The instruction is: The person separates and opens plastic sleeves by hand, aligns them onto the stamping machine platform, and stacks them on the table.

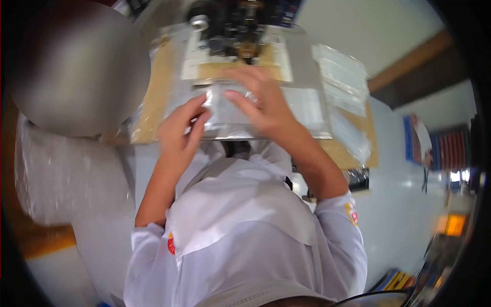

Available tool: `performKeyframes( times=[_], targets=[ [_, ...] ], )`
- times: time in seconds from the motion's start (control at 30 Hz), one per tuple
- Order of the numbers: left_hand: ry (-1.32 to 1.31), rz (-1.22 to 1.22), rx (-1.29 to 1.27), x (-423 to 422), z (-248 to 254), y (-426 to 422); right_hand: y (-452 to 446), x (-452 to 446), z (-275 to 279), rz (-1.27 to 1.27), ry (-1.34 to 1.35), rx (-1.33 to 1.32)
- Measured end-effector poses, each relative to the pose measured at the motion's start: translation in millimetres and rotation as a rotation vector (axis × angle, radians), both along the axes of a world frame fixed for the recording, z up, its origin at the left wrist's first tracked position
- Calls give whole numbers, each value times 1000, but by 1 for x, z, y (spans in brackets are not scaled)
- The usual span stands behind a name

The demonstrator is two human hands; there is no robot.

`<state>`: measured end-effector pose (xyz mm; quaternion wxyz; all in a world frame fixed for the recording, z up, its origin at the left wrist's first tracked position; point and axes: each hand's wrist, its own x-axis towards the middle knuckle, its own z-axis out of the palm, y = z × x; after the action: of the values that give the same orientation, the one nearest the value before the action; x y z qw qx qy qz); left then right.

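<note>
My left hand (179, 130) is at the near left part of the worktop, thumb and forefinger curled toward each other. Shiny clear plastic film (209, 96) shows at its fingertips; what the fingers hold is too blurred to make out. My right hand (263, 100) hovers above the sheet, thumb and fingers apart, smeared by motion. Beneath both hands lies a clear plastic-covered sheet (304, 110) with pale paper under it. Just beyond the fingers stands a dark machine (238, 36) with metal and brass-coloured parts.
A large blurred round object (79, 69) blocks the upper left. Clear plastic bags (342, 77) lie on brown board at the right. Wrapped plastic material (71, 174) sits at the left. Binders (450, 148) stand at the far right.
</note>
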<state>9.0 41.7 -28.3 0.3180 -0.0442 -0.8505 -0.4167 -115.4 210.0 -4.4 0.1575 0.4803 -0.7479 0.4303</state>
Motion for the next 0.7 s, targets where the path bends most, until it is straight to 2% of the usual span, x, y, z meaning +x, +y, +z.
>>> performKeyframes(
  times=[0.07, 0.1, 0.13, 0.2, 0.3, 0.33, 0.4, 0.43, 0.5, 0.53, 0.6, 0.67, 0.7],
  targets=[
    [181, 18, 12, 9, -3, -6, -4, 5, 13, 135, -104, -166],
    [226, -29, 307, 16, 3, -3, -4, 15, 23, 181, -102, -282],
    [249, 5, 403, 21, 11, -8, -1, 28, 36, 210, -141, -340],
    [326, -196, 545, 27, 8, -32, 4, 55, 55, 243, -287, -500],
    [165, -216, 496, 17, 19, -24, 0, 54, 47, 52, -22, -616],
    [83, -17, 592, -2, 16, -6, -2, 39, 37, -45, 122, -627],
    [-22, -151, 710, -39, 4, 9, -13, 2, 1, -93, -188, -626],
    [-47, -223, 857, -46, 0, 15, -10, -13, -9, -104, -192, -616],
    [-96, -315, 907, -46, 5, 25, -8, -18, -12, -114, -275, -597],
    [-129, -365, 896, -42, 14, 24, -7, -18, -9, -115, -297, -614],
    [-205, -488, 882, -40, 29, 27, 12, -25, 7, -309, -108, -623],
    [-154, -445, 866, -38, 27, 18, 50, -27, 46, -405, -111, -743],
    [-134, -428, 857, -37, 26, 11, 76, -48, 43, -254, -261, -952]
  ],
)
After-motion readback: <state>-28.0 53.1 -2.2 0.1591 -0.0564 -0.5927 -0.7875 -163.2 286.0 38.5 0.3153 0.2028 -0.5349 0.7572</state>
